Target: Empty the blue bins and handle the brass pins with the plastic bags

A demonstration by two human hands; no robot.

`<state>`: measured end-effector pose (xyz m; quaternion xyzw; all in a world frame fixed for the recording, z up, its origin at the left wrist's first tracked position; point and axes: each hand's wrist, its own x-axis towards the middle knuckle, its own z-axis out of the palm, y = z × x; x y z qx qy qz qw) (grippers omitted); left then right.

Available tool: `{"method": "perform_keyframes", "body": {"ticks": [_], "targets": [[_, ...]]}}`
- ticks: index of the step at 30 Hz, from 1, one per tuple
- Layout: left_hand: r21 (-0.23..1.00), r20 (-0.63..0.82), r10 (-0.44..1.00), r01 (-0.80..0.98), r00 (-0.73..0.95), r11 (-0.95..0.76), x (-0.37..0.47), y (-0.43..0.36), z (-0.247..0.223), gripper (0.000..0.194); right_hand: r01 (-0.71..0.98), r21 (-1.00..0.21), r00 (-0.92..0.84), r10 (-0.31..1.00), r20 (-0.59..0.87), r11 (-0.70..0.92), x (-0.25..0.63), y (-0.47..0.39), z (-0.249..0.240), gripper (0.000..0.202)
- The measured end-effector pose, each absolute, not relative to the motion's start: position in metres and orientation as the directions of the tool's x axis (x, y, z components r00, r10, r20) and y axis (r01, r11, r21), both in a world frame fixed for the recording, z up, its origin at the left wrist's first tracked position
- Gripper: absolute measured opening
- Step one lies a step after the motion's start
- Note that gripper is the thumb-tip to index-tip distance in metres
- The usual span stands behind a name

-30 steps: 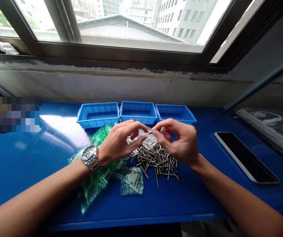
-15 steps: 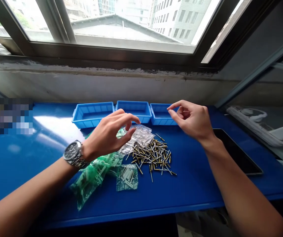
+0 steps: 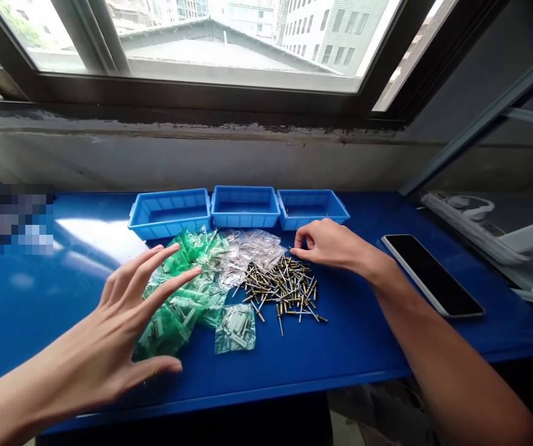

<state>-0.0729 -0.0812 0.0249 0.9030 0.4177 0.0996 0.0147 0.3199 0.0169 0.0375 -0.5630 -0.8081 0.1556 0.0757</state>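
Observation:
My right hand point(image 3: 338, 246) is at the far edge of a loose pile of blind rivets point(image 3: 285, 288), with brass-coloured and silvery parts. Its thumb and forefinger are pinched on one rivet, of which only a small tip shows. My left hand point(image 3: 122, 328) hovers with fingers spread, nearest to the green plastic bags point(image 3: 196, 248), and holds nothing. Clear plastic bags point(image 3: 252, 251) lie between the green ones and the rivets. In front of them lies a small clear packet point(image 3: 236, 329) with pale plugs and metal pieces inside.
Three blue bins stand in a row at the back: a left bin point(image 3: 168, 226), a middle bin point(image 3: 246, 219) and a right bin point(image 3: 313, 221). A phone point(image 3: 434, 275) lies on the blue table point(image 3: 354, 344) to the right. Beyond is a window.
My right hand has come down from before the right bin to the pile's far edge and pinched a rivet. My left hand has drawn back leftward, its fingers spreading.

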Motion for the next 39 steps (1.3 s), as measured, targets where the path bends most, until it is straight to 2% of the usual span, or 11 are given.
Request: {"method": "perform_keyframes", "body": {"ticks": [9, 15, 20, 24, 29, 33, 39], "targets": [[0.113, 0.192, 0.795, 0.792, 0.576, -0.601, -0.062, -0.066, 0.012, 0.088, 0.890, -0.322, -0.370, 0.925, -0.090, 0.324, 0.318, 0.014, 0.038, 0.015], [0.158, 0.245, 0.780, 0.770, 0.576, -0.618, -0.052, -0.064, 0.024, 0.075, 0.838, -0.412, -0.379, 0.925, 0.033, 0.358, 0.316, 0.010, 0.045, 0.013], [0.232, 0.312, 0.704, 0.668, 0.638, -0.707, -0.020, -0.051, 0.047, 0.060, 0.709, -0.548, -0.441, 0.885, 0.147, 0.444, 0.307, 0.006, 0.050, 0.012], [0.262, 0.377, 0.615, 0.557, 0.693, -0.788, 0.012, -0.028, 0.055, 0.045, 0.561, -0.695, -0.423, 0.877, 0.226, 0.449, 0.298, 0.003, 0.050, 0.007], [0.354, 0.522, 0.616, 0.508, 0.589, -0.786, 0.032, -0.010, 0.046, 0.029, 0.340, -0.843, -0.318, 0.894, 0.315, 0.417, 0.281, -0.004, 0.041, 0.005], [0.436, 0.556, 0.655, 0.492, 0.511, -0.754, 0.033, -0.017, 0.035, 0.026, 0.226, -0.870, -0.252, 0.889, 0.383, 0.439, 0.261, -0.013, 0.031, 0.007], [0.511, 0.597, 0.679, 0.451, 0.427, -0.732, 0.037, -0.026, 0.031, 0.010, 0.174, -0.873, -0.170, 0.887, 0.428, 0.455, 0.245, -0.024, 0.024, 0.003]]}}
